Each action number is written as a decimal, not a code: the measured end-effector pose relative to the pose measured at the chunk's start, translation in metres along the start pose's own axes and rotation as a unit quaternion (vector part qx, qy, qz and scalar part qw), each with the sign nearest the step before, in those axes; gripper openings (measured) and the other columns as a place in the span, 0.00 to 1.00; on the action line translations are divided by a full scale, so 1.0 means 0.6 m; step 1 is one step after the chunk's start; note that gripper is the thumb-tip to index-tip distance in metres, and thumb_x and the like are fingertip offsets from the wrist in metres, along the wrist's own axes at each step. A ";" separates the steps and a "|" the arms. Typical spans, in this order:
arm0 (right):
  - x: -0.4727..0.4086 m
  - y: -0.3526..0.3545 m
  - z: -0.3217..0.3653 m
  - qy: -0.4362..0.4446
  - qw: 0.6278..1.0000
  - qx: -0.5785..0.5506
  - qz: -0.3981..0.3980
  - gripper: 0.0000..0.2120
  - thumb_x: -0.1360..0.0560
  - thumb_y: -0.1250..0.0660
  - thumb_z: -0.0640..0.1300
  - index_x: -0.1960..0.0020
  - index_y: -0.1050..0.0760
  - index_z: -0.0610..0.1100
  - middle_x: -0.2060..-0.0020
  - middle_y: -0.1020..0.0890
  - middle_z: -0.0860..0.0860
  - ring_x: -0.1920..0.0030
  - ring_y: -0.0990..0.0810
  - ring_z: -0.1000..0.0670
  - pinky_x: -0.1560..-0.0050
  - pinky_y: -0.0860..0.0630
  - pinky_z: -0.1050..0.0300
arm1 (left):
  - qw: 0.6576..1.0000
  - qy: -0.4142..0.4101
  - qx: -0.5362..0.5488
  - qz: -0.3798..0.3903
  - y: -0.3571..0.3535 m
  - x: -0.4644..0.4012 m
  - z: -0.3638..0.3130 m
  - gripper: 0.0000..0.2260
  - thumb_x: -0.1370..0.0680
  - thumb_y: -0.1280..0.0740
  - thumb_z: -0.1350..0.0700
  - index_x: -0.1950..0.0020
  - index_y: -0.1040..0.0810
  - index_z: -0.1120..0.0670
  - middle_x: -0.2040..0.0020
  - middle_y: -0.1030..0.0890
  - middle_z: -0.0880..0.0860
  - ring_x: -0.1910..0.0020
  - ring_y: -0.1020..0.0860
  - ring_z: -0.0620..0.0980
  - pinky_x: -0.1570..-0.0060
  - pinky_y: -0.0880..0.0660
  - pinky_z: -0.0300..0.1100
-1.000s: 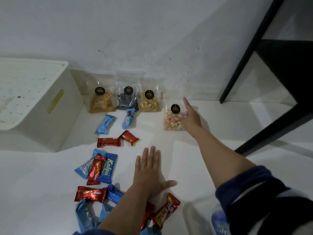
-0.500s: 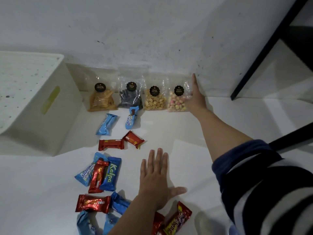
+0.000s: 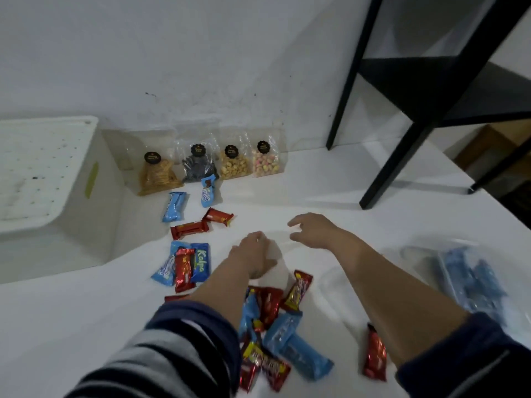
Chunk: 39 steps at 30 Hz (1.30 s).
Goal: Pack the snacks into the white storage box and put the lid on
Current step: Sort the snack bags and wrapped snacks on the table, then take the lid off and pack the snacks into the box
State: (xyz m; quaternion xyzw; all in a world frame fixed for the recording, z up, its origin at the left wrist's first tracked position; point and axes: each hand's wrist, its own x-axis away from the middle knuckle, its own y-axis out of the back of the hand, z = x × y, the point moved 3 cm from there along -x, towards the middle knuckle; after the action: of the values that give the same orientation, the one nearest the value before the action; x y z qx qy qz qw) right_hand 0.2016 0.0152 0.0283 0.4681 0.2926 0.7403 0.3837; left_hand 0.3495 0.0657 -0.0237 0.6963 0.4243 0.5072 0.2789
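Note:
The white storage box (image 3: 86,237) stands at the left with its perforated lid (image 3: 37,168) on top. Several clear snack bags lean on the wall: chips (image 3: 158,176), dark snacks (image 3: 198,165), nuts (image 3: 233,165), pink-and-white candy (image 3: 265,163). Blue and red wrapped bars (image 3: 186,265) lie in the middle, with more (image 3: 273,326) under my arms. My left hand (image 3: 253,254) rests on the surface with fingers curled and nothing in it. Just right of it, my right hand (image 3: 313,229) hovers with its fingers apart, holding nothing.
A black metal shelf frame (image 3: 402,110) stands at the back right, one leg (image 3: 388,173) coming down close to my right hand. A clear plastic bag with blue packets (image 3: 471,280) lies at the right. A lone red bar (image 3: 375,354) lies by my right forearm.
My right hand let go of the pink candy bag, now leaning on the wall beside the others, and drew back toward me. My left hand's fingers curled.

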 end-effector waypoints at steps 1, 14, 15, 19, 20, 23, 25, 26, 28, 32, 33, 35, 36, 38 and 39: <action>0.026 -0.004 0.007 -0.002 1.000 0.010 0.011 0.19 0.23 0.36 0.48 0.33 0.28 0.48 0.31 0.29 0.49 0.32 0.30 0.48 0.35 0.33 0.57 | 1.000 -0.007 0.027 0.001 0.014 0.020 0.004 0.25 0.21 0.38 0.46 0.27 0.35 0.54 0.26 0.36 0.55 0.28 0.36 0.55 0.30 0.37 0.50; 0.272 -0.073 0.177 0.087 0.994 0.058 0.037 0.21 0.24 0.35 0.53 0.33 0.29 0.49 0.33 0.29 0.48 0.34 0.28 0.46 0.36 0.32 0.56 | 0.981 0.038 0.154 -0.110 0.066 0.349 0.092 0.14 0.21 0.37 0.53 0.36 0.25 0.54 0.39 0.23 0.53 0.41 0.25 0.51 0.47 0.28 0.39; 0.283 -0.083 0.195 0.095 0.993 0.057 0.042 0.21 0.24 0.34 0.53 0.33 0.28 0.49 0.33 0.28 0.47 0.35 0.28 0.46 0.37 0.32 0.55 | 0.980 0.050 0.154 -0.119 0.064 0.375 0.107 0.14 0.21 0.36 0.53 0.37 0.24 0.54 0.38 0.23 0.54 0.40 0.25 0.52 0.45 0.28 0.39; 0.327 -0.108 0.281 0.138 0.985 0.085 0.053 0.21 0.23 0.35 0.53 0.32 0.28 0.47 0.33 0.27 0.46 0.35 0.28 0.46 0.36 0.32 0.55 | 0.968 0.098 0.170 -0.154 0.070 0.466 0.180 0.14 0.21 0.36 0.53 0.37 0.24 0.54 0.38 0.22 0.54 0.39 0.25 0.52 0.44 0.29 0.40; 0.335 -0.111 0.304 0.151 0.983 0.095 0.050 0.21 0.23 0.36 0.52 0.32 0.28 0.47 0.34 0.27 0.47 0.35 0.28 0.46 0.37 0.32 0.56 | 0.965 0.105 0.176 -0.164 0.076 0.485 0.201 0.13 0.21 0.36 0.53 0.37 0.24 0.53 0.38 0.22 0.53 0.40 0.25 0.51 0.45 0.29 0.39; 0.340 -0.118 0.370 0.179 0.978 0.101 0.035 0.20 0.23 0.36 0.51 0.33 0.27 0.46 0.35 0.26 0.48 0.37 0.26 0.47 0.42 0.32 0.59 | 0.953 0.112 0.198 -0.201 0.105 0.535 0.264 0.12 0.21 0.36 0.55 0.38 0.24 0.54 0.40 0.21 0.52 0.42 0.24 0.50 0.49 0.30 0.37; 0.328 -0.120 0.413 0.183 0.978 0.092 0.024 0.21 0.24 0.35 0.54 0.33 0.28 0.49 0.33 0.27 0.49 0.37 0.26 0.48 0.40 0.31 0.57 | 0.949 0.113 0.192 -0.224 0.136 0.555 0.311 0.13 0.21 0.37 0.54 0.38 0.24 0.54 0.41 0.21 0.52 0.42 0.24 0.50 0.49 0.30 0.37; 0.319 -0.120 0.435 0.184 0.979 0.091 0.020 0.21 0.24 0.35 0.54 0.33 0.29 0.50 0.33 0.27 0.48 0.38 0.25 0.48 0.39 0.30 0.56 | 0.947 0.116 0.187 -0.236 0.154 0.563 0.335 0.13 0.21 0.37 0.54 0.38 0.24 0.54 0.41 0.21 0.52 0.42 0.24 0.50 0.48 0.30 0.38; 0.300 -0.119 0.480 0.182 0.980 0.080 0.009 0.22 0.23 0.36 0.54 0.32 0.30 0.50 0.33 0.28 0.48 0.37 0.25 0.48 0.38 0.31 0.56 | 0.940 0.119 0.180 -0.263 0.193 0.570 0.389 0.13 0.21 0.37 0.54 0.38 0.23 0.54 0.41 0.22 0.53 0.42 0.24 0.51 0.47 0.29 0.39; 0.248 -0.112 0.561 0.169 0.985 0.021 -0.033 0.25 0.23 0.37 0.54 0.28 0.34 0.49 0.29 0.31 0.48 0.32 0.30 0.47 0.34 0.34 0.54 | 0.931 0.119 0.144 -0.312 0.271 0.563 0.509 0.14 0.21 0.37 0.52 0.36 0.25 0.53 0.36 0.25 0.52 0.39 0.25 0.51 0.40 0.30 0.42; 0.228 -0.113 0.579 0.163 0.986 0.015 -0.036 0.25 0.22 0.37 0.54 0.28 0.35 0.48 0.29 0.32 0.48 0.31 0.30 0.47 0.33 0.34 0.54 | 0.931 0.128 0.126 -0.318 0.288 0.557 0.544 0.15 0.20 0.38 0.51 0.35 0.25 0.53 0.34 0.27 0.53 0.37 0.27 0.52 0.39 0.31 0.43; 0.186 -0.116 0.613 0.150 0.988 0.002 -0.042 0.27 0.22 0.38 0.55 0.27 0.37 0.47 0.28 0.32 0.48 0.30 0.32 0.47 0.31 0.36 0.53 | 0.929 0.157 0.088 -0.325 0.317 0.545 0.613 0.16 0.20 0.38 0.48 0.34 0.27 0.51 0.30 0.31 0.54 0.34 0.30 0.54 0.37 0.32 0.47; 0.166 -0.119 0.627 0.140 0.989 -0.010 -0.049 0.28 0.22 0.39 0.56 0.26 0.38 0.47 0.28 0.32 0.48 0.29 0.33 0.46 0.30 0.36 0.52 | 0.926 0.174 0.071 -0.328 0.328 0.541 0.646 0.17 0.21 0.39 0.46 0.33 0.28 0.49 0.28 0.34 0.53 0.32 0.32 0.55 0.36 0.32 0.49; 0.126 -0.125 0.650 0.122 0.990 -0.038 -0.066 0.28 0.21 0.41 0.56 0.25 0.42 0.48 0.27 0.34 0.47 0.28 0.35 0.45 0.29 0.37 0.50 | 0.921 0.209 0.037 -0.327 0.342 0.533 0.705 0.22 0.22 0.39 0.42 0.29 0.33 0.46 0.25 0.39 0.53 0.27 0.38 0.55 0.32 0.35 0.52; 0.107 -0.130 0.659 0.113 0.990 -0.052 -0.072 0.28 0.21 0.42 0.56 0.24 0.44 0.49 0.26 0.36 0.47 0.27 0.36 0.44 0.28 0.37 0.50 | 0.920 0.225 0.024 -0.320 0.346 0.529 0.731 0.26 0.23 0.39 0.39 0.27 0.36 0.45 0.23 0.42 0.53 0.25 0.42 0.55 0.30 0.38 0.54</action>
State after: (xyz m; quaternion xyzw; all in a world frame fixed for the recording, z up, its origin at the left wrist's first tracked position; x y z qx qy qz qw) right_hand 0.5704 0.1404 0.1508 0.3382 0.3282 0.7732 0.4243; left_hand 0.8668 0.2611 0.1505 0.3976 0.6883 0.5238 0.3063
